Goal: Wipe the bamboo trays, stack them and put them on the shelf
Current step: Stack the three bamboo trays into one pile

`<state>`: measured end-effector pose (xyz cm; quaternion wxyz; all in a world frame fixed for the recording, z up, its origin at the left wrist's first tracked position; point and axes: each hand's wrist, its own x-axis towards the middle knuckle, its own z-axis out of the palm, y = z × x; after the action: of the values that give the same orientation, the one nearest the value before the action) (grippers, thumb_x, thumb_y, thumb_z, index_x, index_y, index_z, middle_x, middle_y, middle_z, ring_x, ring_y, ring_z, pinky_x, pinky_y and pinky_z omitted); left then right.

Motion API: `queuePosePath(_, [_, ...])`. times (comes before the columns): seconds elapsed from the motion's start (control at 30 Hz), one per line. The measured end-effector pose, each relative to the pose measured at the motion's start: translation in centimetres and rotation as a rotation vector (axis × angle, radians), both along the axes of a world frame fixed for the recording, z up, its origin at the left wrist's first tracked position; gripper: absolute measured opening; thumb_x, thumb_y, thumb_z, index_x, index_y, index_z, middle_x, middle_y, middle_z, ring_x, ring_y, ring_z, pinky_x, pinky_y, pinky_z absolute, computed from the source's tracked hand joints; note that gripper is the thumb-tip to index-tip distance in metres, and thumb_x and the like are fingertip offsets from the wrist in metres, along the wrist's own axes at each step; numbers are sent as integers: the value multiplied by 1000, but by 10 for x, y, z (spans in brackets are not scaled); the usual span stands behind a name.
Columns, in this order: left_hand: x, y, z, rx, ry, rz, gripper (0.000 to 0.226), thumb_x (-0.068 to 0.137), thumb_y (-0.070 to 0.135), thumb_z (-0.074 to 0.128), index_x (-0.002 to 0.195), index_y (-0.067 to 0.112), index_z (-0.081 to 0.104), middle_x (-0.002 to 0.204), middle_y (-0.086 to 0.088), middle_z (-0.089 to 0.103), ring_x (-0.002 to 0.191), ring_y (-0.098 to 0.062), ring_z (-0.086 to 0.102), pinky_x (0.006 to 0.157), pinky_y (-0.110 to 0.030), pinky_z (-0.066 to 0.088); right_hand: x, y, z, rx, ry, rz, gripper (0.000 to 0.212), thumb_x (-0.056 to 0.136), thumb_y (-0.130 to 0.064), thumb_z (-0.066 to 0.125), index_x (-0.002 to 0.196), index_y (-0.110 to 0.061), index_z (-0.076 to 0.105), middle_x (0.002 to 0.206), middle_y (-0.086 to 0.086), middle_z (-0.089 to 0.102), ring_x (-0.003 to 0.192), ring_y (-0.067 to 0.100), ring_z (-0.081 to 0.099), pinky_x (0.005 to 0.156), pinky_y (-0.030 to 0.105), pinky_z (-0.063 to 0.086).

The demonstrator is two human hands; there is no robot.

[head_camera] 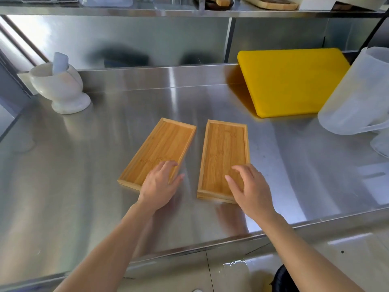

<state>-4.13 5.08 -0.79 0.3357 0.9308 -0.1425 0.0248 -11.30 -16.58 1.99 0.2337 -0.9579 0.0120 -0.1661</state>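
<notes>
Two shallow bamboo trays lie side by side on the steel counter [84, 165]. The left tray [162, 144] is angled to the right; my left hand [160, 184] rests on its near right corner, fingers spread, thumb off its edge. The right tray [223, 148] looks like two trays stacked, judging by its layered near edge. Over its near right corner is my right hand [250, 188], fingers spread, without a closed grip. The steel shelf [147, 11] runs across the top of the view. No cloth is visible.
A white mortar with pestle [61, 87] stands back left. A yellow cutting board [294, 81] leans at the back right, next to a translucent plastic jug [357, 91]. On the shelf lie wooden boards [271, 3] and clear containers.
</notes>
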Motion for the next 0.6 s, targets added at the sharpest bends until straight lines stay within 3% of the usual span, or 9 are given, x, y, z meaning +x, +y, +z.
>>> queuePosePath(0.13, [22, 29, 1, 85, 104, 317, 47, 90, 35, 53, 128, 8, 45, 132, -16, 52, 126, -36, 42, 105, -46, 31, 26, 59, 16, 381, 350, 150, 36, 88, -33, 54, 118, -14, 52, 108, -2, 54, 102, 16, 55, 87, 28, 43])
queuePosePath(0.23, [34, 50, -3, 123, 283, 449, 60, 90, 42, 49, 137, 8, 32, 145, -15, 38, 137, -35, 28, 112, -47, 25, 45, 101, 16, 648, 690, 119, 62, 85, -39, 57, 137, -16, 32, 144, 4, 40, 131, 19, 39, 102, 32, 32])
queuePosePath(0.33, [36, 61, -6, 68, 502, 426, 72, 90, 48, 46, 146, 15, 16, 155, -12, 23, 141, -34, 23, 114, -49, 23, 59, 126, 7, 972, 865, 52, 79, 85, -35, 60, 145, -16, 11, 153, 2, 24, 138, 18, 26, 109, 32, 22])
queuePosePath(0.43, [32, 64, -5, -82, 610, 399, 75, 83, 49, 54, 145, 23, 20, 153, -10, 29, 138, -31, 31, 113, -48, 29, 72, 138, -4, 1237, 854, -45, 83, 82, -27, 65, 144, -18, 10, 151, 1, 28, 136, 17, 28, 107, 31, 21])
queuePosePath(0.5, [32, 67, 0, -230, 639, 442, 71, 81, 44, 57, 142, 23, 28, 145, -8, 40, 130, -28, 42, 110, -43, 35, 78, 144, -5, 1363, 839, -122, 82, 74, -30, 70, 140, -20, 23, 148, 0, 34, 135, 19, 31, 113, 37, 20])
queuePosePath(0.6, [36, 74, 6, -431, 687, 561, 63, 86, 34, 58, 141, 18, 33, 143, -8, 41, 129, -28, 42, 107, -40, 36, 83, 139, -2, 1465, 885, -258, 76, 56, -37, 77, 125, -21, 48, 131, 2, 55, 118, 21, 51, 103, 44, 39])
